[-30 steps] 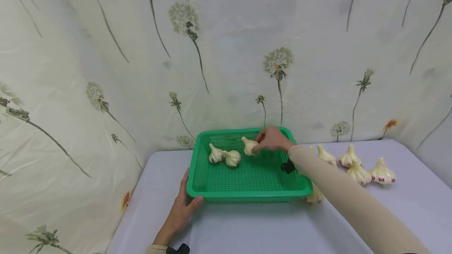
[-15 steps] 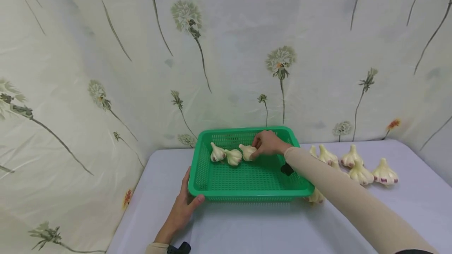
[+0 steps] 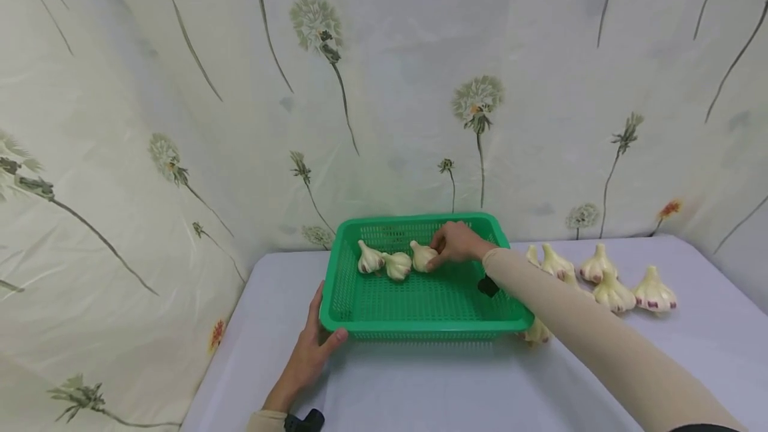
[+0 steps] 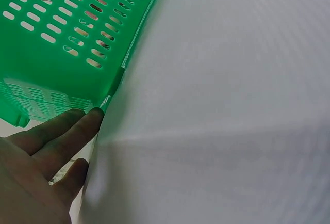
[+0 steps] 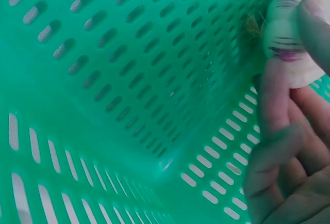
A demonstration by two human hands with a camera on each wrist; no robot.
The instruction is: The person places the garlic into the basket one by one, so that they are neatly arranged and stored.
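A green perforated basket point(image 3: 420, 327) holds three garlic bulbs in its back left part. My right hand point(image 3: 459, 243) reaches in over the right side and pinches the rightmost bulb point(image 3: 423, 257) between thumb and fingers. Beside it lie a middle bulb point(image 3: 397, 266) and a left bulb point(image 3: 369, 258). In the right wrist view the fingers hold the purple-streaked bulb point(image 5: 289, 38) near the basket wall. My left hand point(image 3: 305, 359) rests at the basket's front left corner; in the left wrist view its fingertips touch the green wall point(image 4: 62, 69), fingers nearly straight.
Several garlic bulbs point(image 3: 613, 293) stand on the pale tablecloth point(image 3: 432, 385) right of the basket, some partly behind my right sleeve. Another bulb point(image 3: 537, 332) shows by the basket's front right corner. A flower-patterned curtain point(image 3: 396, 119) hangs behind the table.
The bulb in my right hand has moved down and slightly left toward the middle bulb, then turned more upright. My left hand has stayed at the basket corner.
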